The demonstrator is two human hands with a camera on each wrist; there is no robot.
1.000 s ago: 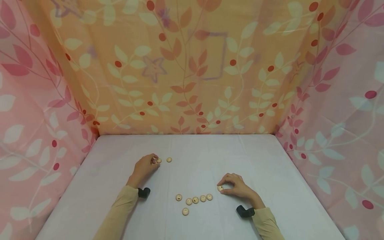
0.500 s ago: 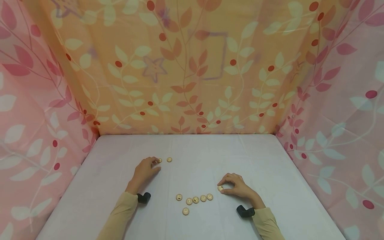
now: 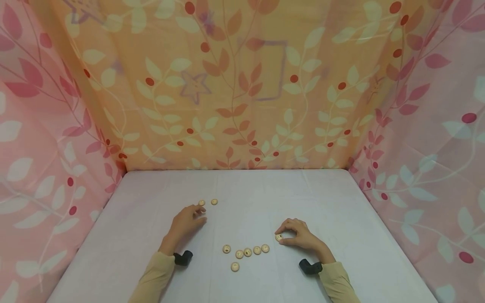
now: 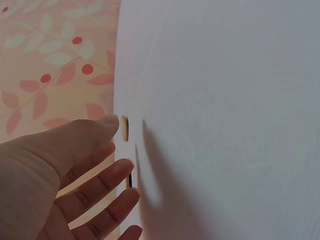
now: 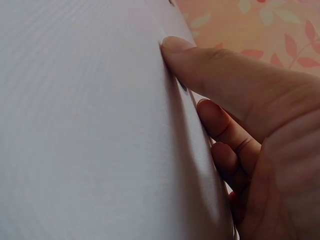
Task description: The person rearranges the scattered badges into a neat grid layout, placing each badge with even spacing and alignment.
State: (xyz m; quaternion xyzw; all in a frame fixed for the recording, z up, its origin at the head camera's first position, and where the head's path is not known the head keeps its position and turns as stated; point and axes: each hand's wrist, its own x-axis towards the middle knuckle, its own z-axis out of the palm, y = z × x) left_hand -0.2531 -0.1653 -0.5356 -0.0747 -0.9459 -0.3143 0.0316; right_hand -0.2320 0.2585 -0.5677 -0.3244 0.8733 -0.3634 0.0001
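Note:
My left hand (image 3: 186, 221) is just in front of two small round wooden discs at the back left, its thumb and fingers spread apart with nothing between them. The left disc (image 3: 201, 203) lies right by the fingertips; the other disc (image 3: 214, 202) sits a little to its right. In the left wrist view, one disc (image 4: 125, 128) appears edge-on beyond the thumb tip. My right hand (image 3: 299, 234) holds a wooden disc (image 3: 279, 237) with a dark printed mark between thumb and forefinger, on the table. That disc is mostly hidden in the right wrist view.
Between the hands, a slightly bent row of several wooden discs (image 3: 248, 252) lies on the white table (image 3: 242, 286). One more disc (image 3: 235, 267) lies in front of it. Floral curtains (image 3: 235, 84) stand along the back and both sides.
My left hand has drawn away from the left disc at the back, moving toward me and slightly right, its fingers off it. The right hand has stayed at its disc.

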